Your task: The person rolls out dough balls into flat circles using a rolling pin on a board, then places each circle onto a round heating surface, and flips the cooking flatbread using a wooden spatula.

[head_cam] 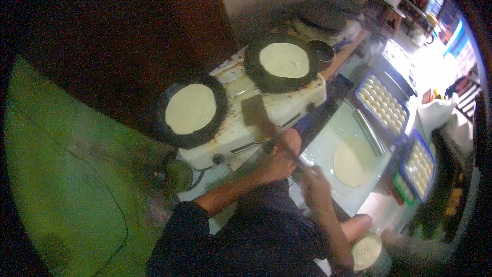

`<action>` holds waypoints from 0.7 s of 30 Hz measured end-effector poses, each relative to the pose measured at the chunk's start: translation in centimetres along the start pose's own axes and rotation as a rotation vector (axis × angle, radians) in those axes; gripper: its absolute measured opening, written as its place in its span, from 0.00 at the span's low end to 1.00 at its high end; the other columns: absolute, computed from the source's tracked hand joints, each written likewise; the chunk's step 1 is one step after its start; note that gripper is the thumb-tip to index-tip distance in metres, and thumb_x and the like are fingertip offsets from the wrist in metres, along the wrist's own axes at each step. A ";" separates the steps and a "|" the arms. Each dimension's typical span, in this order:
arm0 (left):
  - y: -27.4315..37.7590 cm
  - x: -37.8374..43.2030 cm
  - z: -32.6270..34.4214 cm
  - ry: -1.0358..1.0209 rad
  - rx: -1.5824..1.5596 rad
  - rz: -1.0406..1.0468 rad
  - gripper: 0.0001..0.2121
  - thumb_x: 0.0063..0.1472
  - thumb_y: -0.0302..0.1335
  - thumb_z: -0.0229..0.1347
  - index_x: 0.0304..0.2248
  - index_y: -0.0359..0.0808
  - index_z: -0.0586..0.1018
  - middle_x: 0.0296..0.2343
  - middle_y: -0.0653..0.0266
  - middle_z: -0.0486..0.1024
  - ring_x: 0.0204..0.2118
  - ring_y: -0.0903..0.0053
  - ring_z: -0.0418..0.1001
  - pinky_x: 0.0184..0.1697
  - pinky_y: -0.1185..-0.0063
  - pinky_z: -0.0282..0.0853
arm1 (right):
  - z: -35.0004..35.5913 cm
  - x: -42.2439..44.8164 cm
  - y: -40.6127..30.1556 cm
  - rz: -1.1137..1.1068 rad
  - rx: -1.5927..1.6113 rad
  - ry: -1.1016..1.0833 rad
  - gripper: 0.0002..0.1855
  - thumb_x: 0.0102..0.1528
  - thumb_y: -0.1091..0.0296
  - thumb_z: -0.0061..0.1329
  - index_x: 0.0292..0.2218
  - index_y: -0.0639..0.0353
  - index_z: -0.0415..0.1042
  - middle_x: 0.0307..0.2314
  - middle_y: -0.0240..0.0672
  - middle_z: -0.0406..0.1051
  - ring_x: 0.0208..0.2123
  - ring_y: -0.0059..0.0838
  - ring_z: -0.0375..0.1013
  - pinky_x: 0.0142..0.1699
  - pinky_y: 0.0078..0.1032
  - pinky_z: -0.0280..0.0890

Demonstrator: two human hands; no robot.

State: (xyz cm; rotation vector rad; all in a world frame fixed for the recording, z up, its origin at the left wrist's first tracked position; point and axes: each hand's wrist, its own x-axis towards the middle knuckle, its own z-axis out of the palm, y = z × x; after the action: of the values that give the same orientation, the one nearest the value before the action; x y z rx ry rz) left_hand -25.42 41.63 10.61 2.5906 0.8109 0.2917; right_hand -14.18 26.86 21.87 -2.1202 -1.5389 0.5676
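A wide flat spatula (255,110) points up-left over the front of the white double-burner stove (238,132). Its handle runs down into my right hand (316,187), which is blurred but looks closed around it. My left hand (280,161) lies along that handle, closer to the blade; whether it grips is unclear. One pale flatbread round (191,108) rests on the near dark griddle (221,113), another flatbread round (284,60) on the far griddle (255,79). Right of my hands, a thin dough round (348,163) is spread on a glossy white board (326,142).
A metal rolling pin (368,131) lies on the board. Blue-rimmed trays of dough balls stand beyond, one tray (382,104) behind the other (419,165). A round container (367,252) with pale contents sits at lower right. A small dark pan (322,50) adjoins the far griddle.
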 end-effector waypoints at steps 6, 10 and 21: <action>-3.8 -5.6 -3.5 0.155 -0.202 -0.189 0.19 0.60 0.39 0.48 0.42 0.30 0.72 0.40 0.47 0.70 0.45 0.55 0.67 0.49 0.62 0.61 | -0.8 7.6 -9.8 -0.314 -0.222 -0.379 0.18 0.49 0.74 0.43 0.44 0.54 0.66 0.28 0.48 0.72 0.31 0.51 0.73 0.34 0.42 0.69; -9.3 -10.8 0.0 0.401 -0.343 -0.198 0.17 0.59 0.36 0.51 0.42 0.32 0.74 0.42 0.47 0.71 0.45 0.55 0.68 0.50 0.65 0.62 | 0.3 14.3 -9.6 -0.516 -0.348 -0.238 0.18 0.52 0.71 0.43 0.46 0.51 0.66 0.36 0.48 0.69 0.33 0.49 0.73 0.36 0.39 0.70; -7.0 -10.6 -1.5 0.222 -0.502 -0.170 0.15 0.59 0.35 0.51 0.44 0.37 0.74 0.43 0.53 0.72 0.49 0.60 0.67 0.54 0.67 0.61 | 14.0 26.3 -16.7 -0.824 0.311 -0.229 0.17 0.52 0.70 0.46 0.44 0.56 0.69 0.32 0.46 0.70 0.36 0.44 0.70 0.39 0.36 0.67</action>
State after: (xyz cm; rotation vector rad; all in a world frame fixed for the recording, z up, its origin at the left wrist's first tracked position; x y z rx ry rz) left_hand -37.94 41.13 8.06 2.0326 0.8924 0.6485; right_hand -27.36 58.19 18.63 -1.0720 -2.0880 0.6855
